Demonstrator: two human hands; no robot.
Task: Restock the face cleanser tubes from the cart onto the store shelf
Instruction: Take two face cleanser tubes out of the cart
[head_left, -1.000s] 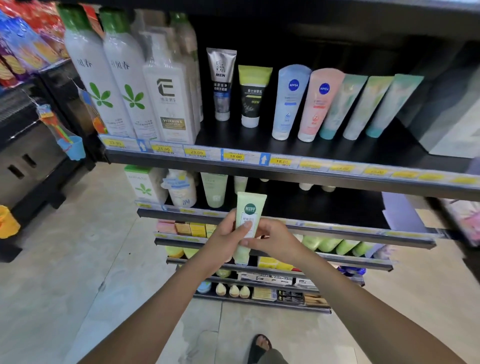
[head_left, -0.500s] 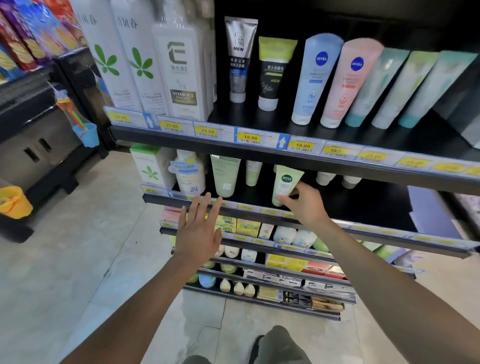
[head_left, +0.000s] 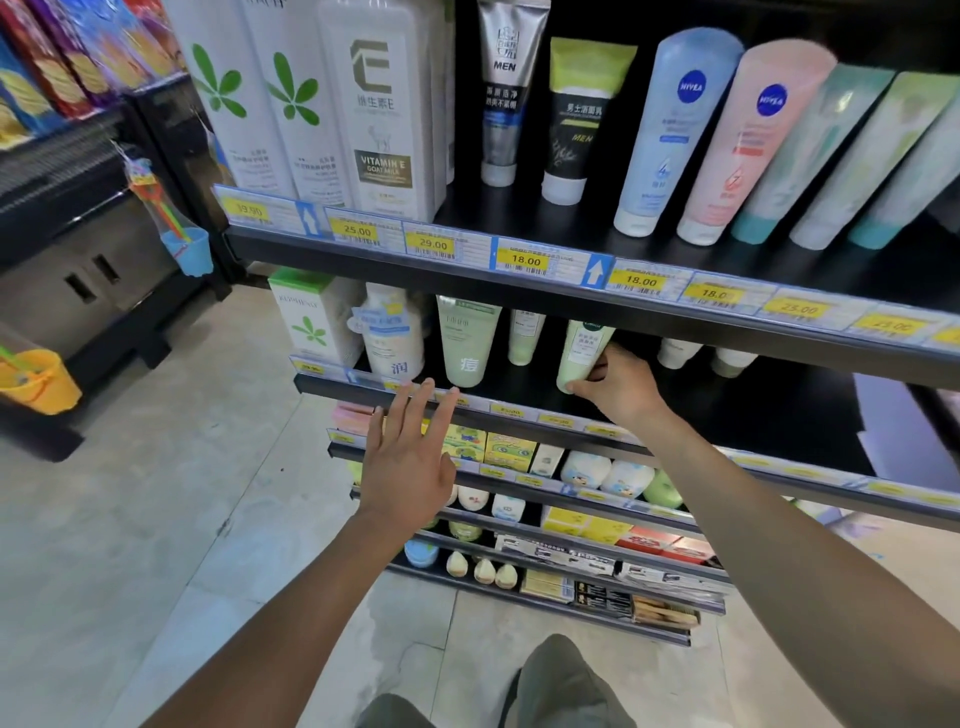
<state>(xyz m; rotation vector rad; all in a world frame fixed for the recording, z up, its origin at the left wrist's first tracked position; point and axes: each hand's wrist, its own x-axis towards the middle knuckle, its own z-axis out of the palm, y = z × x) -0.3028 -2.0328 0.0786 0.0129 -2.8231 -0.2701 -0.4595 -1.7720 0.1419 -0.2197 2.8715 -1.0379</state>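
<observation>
One tube (head_left: 582, 353) gripped by right hand (head_left: 618, 387) fingers on shelf (head_left: 737, 415); left hand (head_left: 410, 467) fingers spread.

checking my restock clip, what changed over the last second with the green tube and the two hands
The left hand let go of the pale green tube and now hovers open in front of the second shelf. The right hand alone carried the tube up and back onto that shelf, where it grips it near the cap. The other tubes standing there stayed put.
</observation>
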